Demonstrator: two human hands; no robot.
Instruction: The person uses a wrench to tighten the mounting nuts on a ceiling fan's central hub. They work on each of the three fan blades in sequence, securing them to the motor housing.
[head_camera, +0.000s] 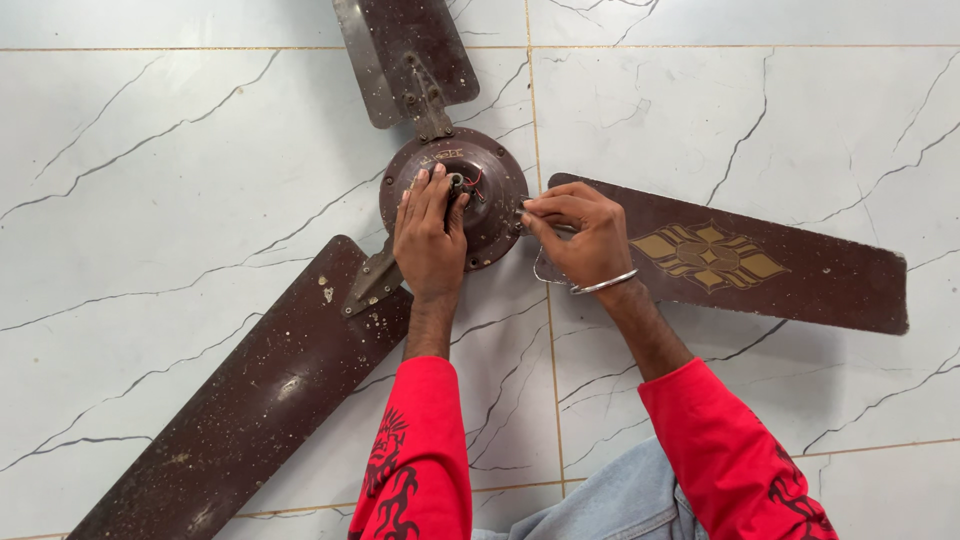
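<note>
A brown ceiling fan lies flat on the tiled floor. Its round motor housing (492, 182) sits in the middle, with short red and dark wires (472, 184) at the centre shaft. My left hand (430, 235) rests flat on the housing, fingers spread near the shaft. My right hand (580, 232) pinches something small at the housing's right rim, where the right blade (800, 270) joins; what it pinches is hidden by the fingers. A metal bangle (605, 284) circles my right wrist.
One dusty blade (250, 400) runs to the lower left, another (400, 50) points up and out of view. White marble-pattern floor tiles (760, 130) lie all around. My red sleeves and a knee in blue jeans (620, 500) fill the bottom edge.
</note>
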